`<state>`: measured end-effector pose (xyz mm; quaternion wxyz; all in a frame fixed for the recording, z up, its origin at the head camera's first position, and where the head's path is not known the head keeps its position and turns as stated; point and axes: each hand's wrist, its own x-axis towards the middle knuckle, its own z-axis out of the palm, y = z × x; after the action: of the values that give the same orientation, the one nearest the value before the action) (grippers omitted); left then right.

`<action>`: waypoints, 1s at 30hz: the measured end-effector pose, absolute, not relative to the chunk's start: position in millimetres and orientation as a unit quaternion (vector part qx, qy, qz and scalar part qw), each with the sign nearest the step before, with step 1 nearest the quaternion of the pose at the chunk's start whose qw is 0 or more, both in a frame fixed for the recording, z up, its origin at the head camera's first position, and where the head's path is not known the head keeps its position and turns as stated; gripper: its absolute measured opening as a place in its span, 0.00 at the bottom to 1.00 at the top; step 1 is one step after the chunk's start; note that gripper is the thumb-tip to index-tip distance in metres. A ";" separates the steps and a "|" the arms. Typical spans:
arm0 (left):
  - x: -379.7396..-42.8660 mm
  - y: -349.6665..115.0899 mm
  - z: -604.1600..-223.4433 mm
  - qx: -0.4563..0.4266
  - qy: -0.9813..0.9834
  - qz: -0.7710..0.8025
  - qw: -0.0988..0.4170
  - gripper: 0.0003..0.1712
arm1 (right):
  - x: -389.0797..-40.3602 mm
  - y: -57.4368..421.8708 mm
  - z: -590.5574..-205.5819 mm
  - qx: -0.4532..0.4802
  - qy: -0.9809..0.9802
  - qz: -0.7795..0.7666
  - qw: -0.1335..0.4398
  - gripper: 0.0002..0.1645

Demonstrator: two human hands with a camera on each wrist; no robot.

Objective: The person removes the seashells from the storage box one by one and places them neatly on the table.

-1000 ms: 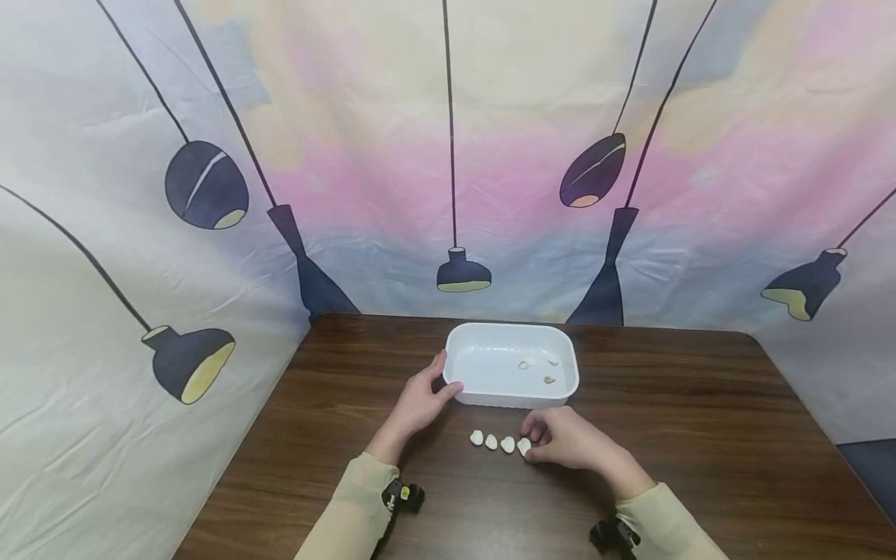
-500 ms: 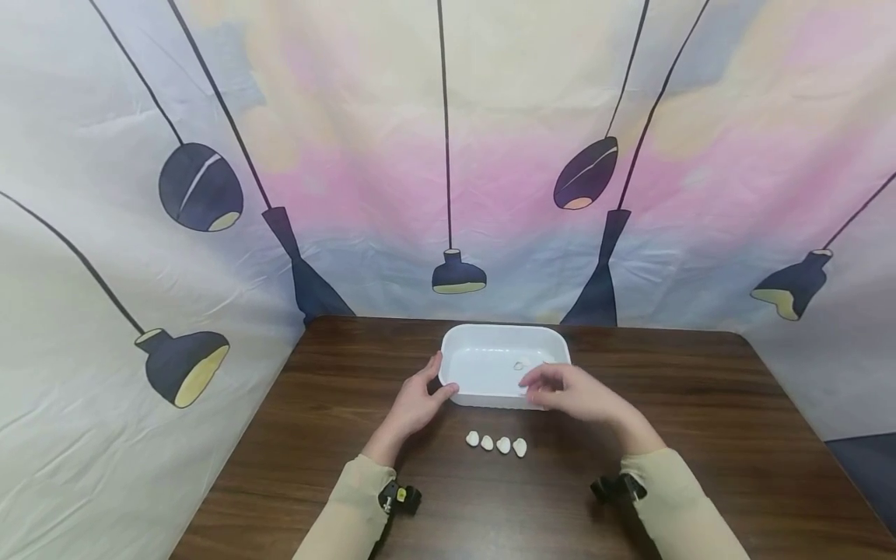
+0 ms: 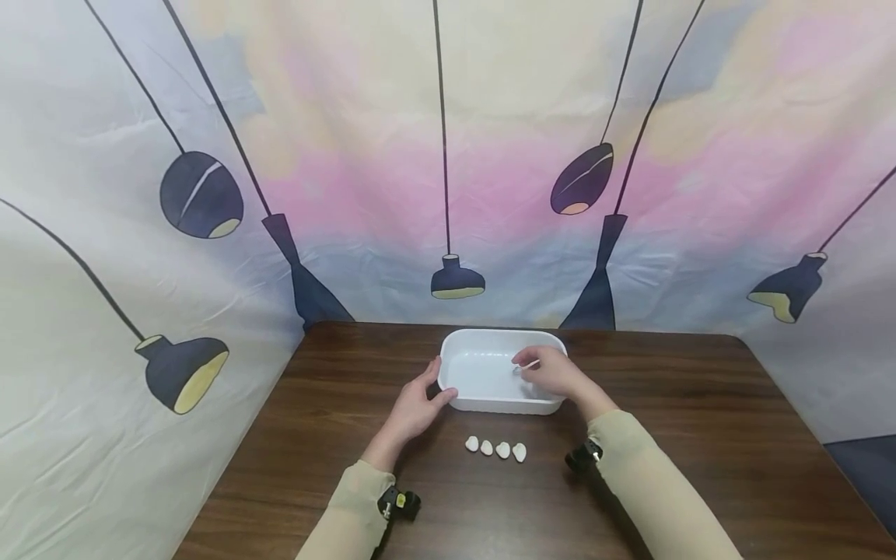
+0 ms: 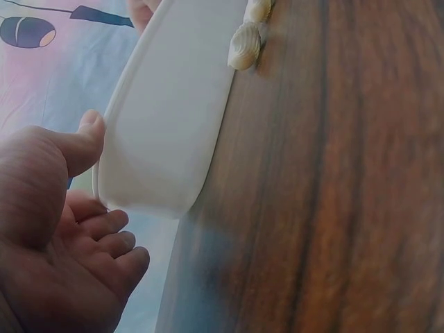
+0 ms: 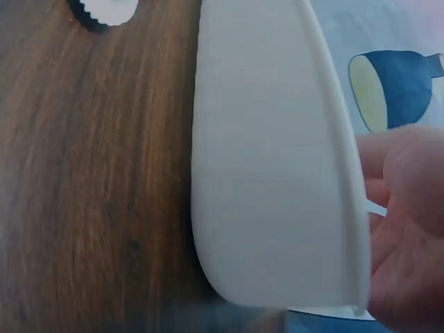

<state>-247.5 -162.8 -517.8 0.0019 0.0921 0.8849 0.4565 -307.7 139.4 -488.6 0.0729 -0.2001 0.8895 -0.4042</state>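
A white rectangular tray [image 3: 504,405] stands toward the back of the table. My left hand [image 3: 413,407] grips its left end, the thumb [image 4: 87,142] at the near rim and the fingers round the corner. My right hand [image 3: 558,375] reaches over the front rim into the tray's right part, its thumb and fingertips pinching a small pale seashell [image 3: 530,364], mostly hidden by the fingers. In the right wrist view the tray wall [image 5: 270,152] covers part of that hand. Several white seashells [image 3: 502,450] lie in a row before the tray; one ridged shell [image 4: 245,46] shows in the left wrist view.
The brown wooden table [image 3: 350,373] extends to both sides of the tray. Behind it hangs a pastel cloth [image 3: 490,194] printed with dark lamps. A black wrist camera sits on each sleeve [image 3: 357,498].
My right hand has left the right end of the shell row, where a shell now lies free, and has moved up into the tray. The left hand has kept its hold.
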 end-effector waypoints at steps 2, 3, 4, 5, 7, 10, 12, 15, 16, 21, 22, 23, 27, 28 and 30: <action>-246.6 -162.9 -518.5 0.091 0.884 0.458 0.002 0.44 | -309.9 135.7 -491.9 -0.182 0.896 -0.399 0.064 0.15; -246.4 -163.1 -519.1 0.091 0.885 0.457 0.002 0.44 | -310.8 133.9 -493.3 -0.177 0.900 -0.395 0.060 0.15; -246.5 -163.3 -519.8 0.091 0.885 0.456 0.002 0.44 | -311.7 132.3 -494.6 -0.175 0.903 -0.389 0.053 0.16; -246.7 -163.5 -520.5 0.090 0.886 0.454 0.002 0.44 | -312.6 130.8 -495.9 -0.174 0.906 -0.382 0.047 0.17; -246.8 -163.9 -521.8 0.091 0.888 0.451 0.001 0.44 | -314.2 128.2 -498.2 -0.171 0.912 -0.371 0.037 0.18; -247.1 -164.5 -522.6 0.093 0.888 0.450 0.000 0.43 | -315.5 124.6 -499.9 -0.162 0.920 -0.355 0.028 0.21; -247.1 -164.6 -522.3 0.093 0.886 0.454 -0.001 0.43 | -316.1 122.4 -500.6 -0.151 0.926 -0.345 0.027 0.23; -247.6 -164.4 -522.0 0.092 0.885 0.456 0.000 0.43 | -317.0 119.4 -501.6 -0.139 0.934 -0.329 0.027 0.26; -247.8 -164.4 -522.1 0.093 0.885 0.457 -0.001 0.43 | -317.2 118.7 -501.7 -0.136 0.936 -0.324 0.026 0.27; -248.4 -164.1 -522.4 0.098 0.886 0.454 -0.002 0.43 | -318.0 117.3 -500.8 -0.112 0.942 -0.314 0.029 0.31; -248.3 -163.8 -522.1 0.098 0.885 0.454 -0.002 0.43 | -318.2 117.2 -500.6 -0.108 0.944 -0.311 0.030 0.32; -248.3 -163.6 -521.9 0.098 0.886 0.454 -0.003 0.43 | -318.5 117.3 -500.6 -0.104 0.945 -0.309 0.031 0.32; -248.4 -162.2 -520.9 0.101 0.884 0.456 -0.008 0.43 | -319.7 117.2 -501.2 -0.097 0.948 -0.301 0.033 0.31; -248.4 -162.1 -521.0 0.100 0.884 0.456 -0.007 0.43 | -320.0 116.9 -501.5 -0.096 0.949 -0.299 0.033 0.30; -248.4 -162.0 -521.2 0.100 0.884 0.457 -0.006 0.43 | -320.8 116.2 -502.2 -0.095 0.950 -0.295 0.032 0.28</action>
<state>-248.4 -162.0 -521.2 -0.0061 0.1003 0.8836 0.4573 -320.8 116.2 -502.2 0.0322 -0.0947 0.9504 -0.2945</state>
